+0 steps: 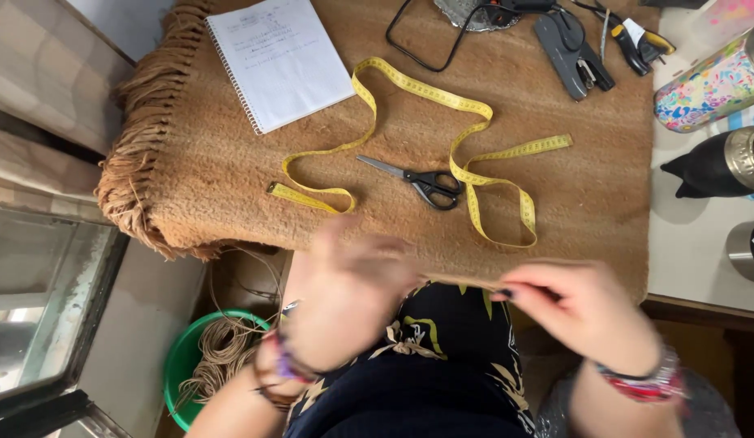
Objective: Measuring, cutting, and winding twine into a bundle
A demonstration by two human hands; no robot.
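Hands blurred: left hand [344, 300] grip unclear, right hand [584, 312] pinches tan cord [466, 281]; scissors [417, 180] lie at twelve o'clock on mat [231, 186].

head cam | looks steeply down, close over lap and brown mat [555, 203] | near edge motion-blurred, perhaps mid-movement
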